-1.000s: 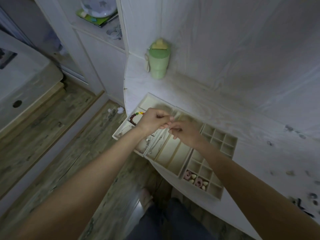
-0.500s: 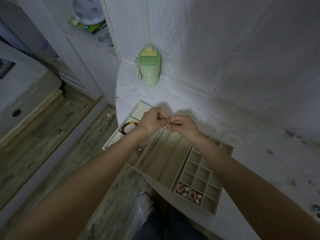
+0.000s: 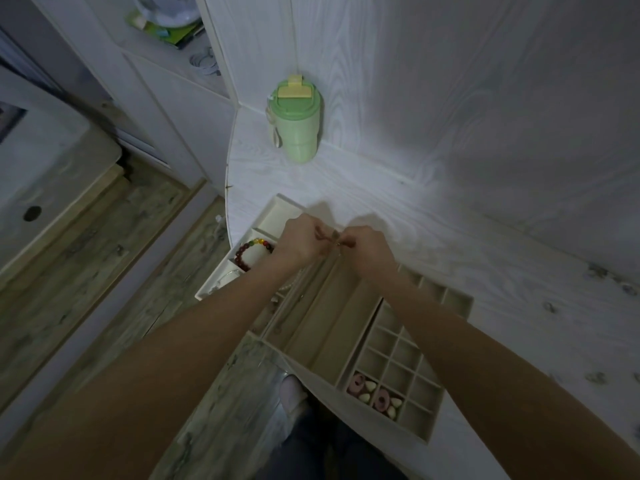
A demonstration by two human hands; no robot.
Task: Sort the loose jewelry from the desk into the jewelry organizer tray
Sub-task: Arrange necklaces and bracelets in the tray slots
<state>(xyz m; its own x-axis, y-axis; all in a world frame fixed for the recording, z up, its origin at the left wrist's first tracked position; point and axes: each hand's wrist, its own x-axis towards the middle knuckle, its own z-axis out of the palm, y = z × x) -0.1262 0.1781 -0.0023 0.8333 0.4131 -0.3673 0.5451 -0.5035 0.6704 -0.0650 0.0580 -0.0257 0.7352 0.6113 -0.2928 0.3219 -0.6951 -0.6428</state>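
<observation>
Since half a second ago, barely shifted: both hands held together above the tray as before, view tipped slightly lower. Left hand (image 3: pixel 300 241) and right hand (image 3: pixel 367 244) raised just over the far end of the organizer tray (image 3: pixel 450 433), fingers (image 3: pixel 320 233) of each curled and pinching a small piece of jewelry (image 3: pixel 337 241) between them; too small and dim to tell what kind. Tray set at the bench's (image 3: pixel 519 306) near left edge, partly overhanging the rounded corner. Beaded bracelet (image 3: pixel 246 252) of dark red and coloured beads in a left compartment, just beside the left wrist. Thin chain (image 3: pixel 294 299) lying in a long slot under the left forearm. Pink rings with pale teardrop pieces (image 3: pixel 375 398) in the small grid cells at the tray's near corner. Green cup (image 3: pixel 295 121) with a yellow lid tab upright at the bench's far corner against the wall, well apart from the tray. Slippered foot (image 3: pixel 292 393) on the wooden floor below
</observation>
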